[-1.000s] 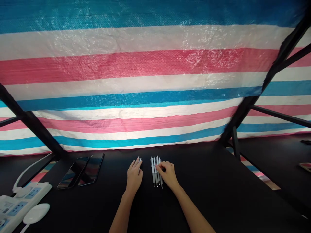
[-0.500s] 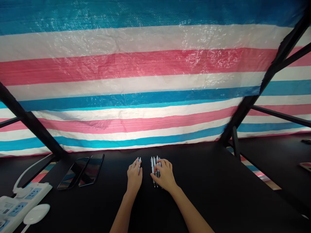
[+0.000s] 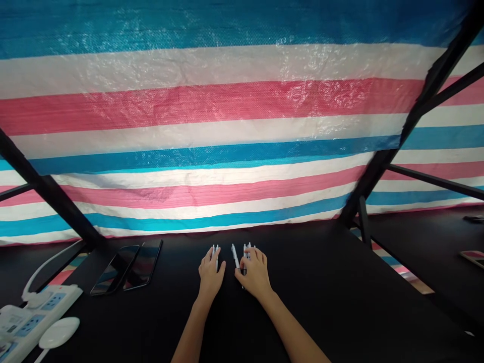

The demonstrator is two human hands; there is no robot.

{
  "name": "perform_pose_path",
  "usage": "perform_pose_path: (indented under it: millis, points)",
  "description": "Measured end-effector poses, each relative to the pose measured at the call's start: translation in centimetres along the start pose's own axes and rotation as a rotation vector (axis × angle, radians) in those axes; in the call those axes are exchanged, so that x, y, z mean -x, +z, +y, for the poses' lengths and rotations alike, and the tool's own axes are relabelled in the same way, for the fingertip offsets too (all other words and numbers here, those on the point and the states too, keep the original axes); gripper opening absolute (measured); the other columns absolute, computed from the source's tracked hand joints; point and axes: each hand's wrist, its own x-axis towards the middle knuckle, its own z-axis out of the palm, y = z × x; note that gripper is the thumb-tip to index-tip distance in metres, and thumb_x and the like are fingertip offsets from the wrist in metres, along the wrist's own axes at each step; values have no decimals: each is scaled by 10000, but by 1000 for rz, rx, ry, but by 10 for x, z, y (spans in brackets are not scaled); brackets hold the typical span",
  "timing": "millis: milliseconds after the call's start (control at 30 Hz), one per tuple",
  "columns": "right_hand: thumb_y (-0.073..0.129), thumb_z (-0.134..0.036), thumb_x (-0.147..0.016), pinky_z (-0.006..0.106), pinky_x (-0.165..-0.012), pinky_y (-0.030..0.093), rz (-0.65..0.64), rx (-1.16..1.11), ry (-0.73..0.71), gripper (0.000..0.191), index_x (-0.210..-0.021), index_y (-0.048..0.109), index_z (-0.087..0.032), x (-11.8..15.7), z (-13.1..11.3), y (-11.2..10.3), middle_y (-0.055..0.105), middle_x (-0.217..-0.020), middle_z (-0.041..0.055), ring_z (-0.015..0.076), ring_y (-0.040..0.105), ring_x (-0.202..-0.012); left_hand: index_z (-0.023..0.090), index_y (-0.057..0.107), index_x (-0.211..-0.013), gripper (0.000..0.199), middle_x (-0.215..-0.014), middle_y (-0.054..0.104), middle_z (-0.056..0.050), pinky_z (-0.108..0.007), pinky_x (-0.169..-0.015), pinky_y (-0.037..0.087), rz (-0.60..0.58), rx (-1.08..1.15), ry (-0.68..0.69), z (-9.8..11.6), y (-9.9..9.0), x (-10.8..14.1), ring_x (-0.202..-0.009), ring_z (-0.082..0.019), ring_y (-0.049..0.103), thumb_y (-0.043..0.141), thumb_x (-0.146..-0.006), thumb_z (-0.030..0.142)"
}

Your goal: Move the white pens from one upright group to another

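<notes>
On the black table (image 3: 321, 302) lie several white pens. My left hand (image 3: 210, 275) rests flat over a small group of pens (image 3: 215, 250), whose tips stick out past the fingers. My right hand (image 3: 254, 272) covers a second group of pens (image 3: 247, 248); its thumb and forefinger pinch one pen (image 3: 235, 255), which is angled away from the others toward the left. Most of the pens' lower ends are hidden under my hands.
Two dark phones (image 3: 128, 264) lie side by side at the left. A white power strip (image 3: 26, 317) and a white oval puck (image 3: 58, 333) sit at the near left corner. A striped tarp (image 3: 227, 126) hangs behind, with black frame bars (image 3: 49, 194) slanting across.
My right hand slid over its row of pens and drew one pen out to the left. My left hand stayed on its pens. The view shifted slightly.
</notes>
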Motion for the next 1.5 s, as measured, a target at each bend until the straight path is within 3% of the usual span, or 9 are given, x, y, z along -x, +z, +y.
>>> perform_pose_path:
  millis: [167, 433, 567, 767, 1067, 1300, 1500]
  points:
    - [541, -297, -773, 388, -835, 348, 50, -239, 184, 166, -647, 611, -214, -5, 11, -6, 623, -906, 61, 253, 488, -963, 208, 576, -1185, 416, -1267, 550, -137, -474, -930, 400, 39, 64, -1, -4, -1, -3, -1164, -304, 491, 508, -791, 323]
    - [372, -461, -874, 312, -722, 381, 75, -438, 220, 373, -892, 638, -199, -10, 27, -11, 614, -740, 40, 200, 538, -724, 212, 474, -1279, 475, -1267, 543, -119, -449, -965, 393, 157, 363, -12, 3, -17, -4, -1168, -264, 493, 465, -840, 391]
    - [334, -476, -890, 324, -755, 357, 12, -385, 163, 425, -816, 654, -204, -10, 26, -10, 613, -699, 37, 198, 524, -715, 228, 405, -1320, 473, -1266, 537, -113, -425, -948, 405, 184, 416, 73, 12, -25, 0, -1113, -232, 530, 435, -871, 374]
    - [324, -453, -903, 333, -810, 329, -109, -382, 98, 457, -659, 623, -209, -9, 20, -12, 581, -643, 21, 187, 512, -717, 227, 593, -1058, 273, -1159, 577, -86, -394, -939, 429, 169, 384, 242, 17, -27, 2, -1103, -214, 527, 390, -898, 316]
    - [330, -446, -907, 311, -759, 358, -169, -418, 81, 503, -579, 620, -200, -10, 27, -18, 538, -631, 17, 182, 512, -720, 198, 594, -851, 251, -1105, 540, -102, -395, -893, 462, 148, 272, 270, 17, -31, 2, -1052, -222, 534, 382, -897, 324]
    - [370, -364, -889, 239, -553, 327, -267, -616, 111, 482, -472, 524, -177, -12, 28, -22, 463, -487, -20, 131, 460, -507, 219, 612, -959, 258, -1243, 466, -100, -366, -865, 477, 115, 284, 313, 22, -31, 5, -1090, -223, 517, 378, -903, 313]
    - [354, -363, -905, 240, -596, 327, -236, -526, 60, 475, -505, 532, -179, -11, 25, -22, 463, -534, -16, 139, 469, -574, 193, 573, -822, 268, -1131, 497, -102, -372, -898, 442, 117, 243, 275, 21, -31, 4, -1072, -221, 508, 348, -910, 308]
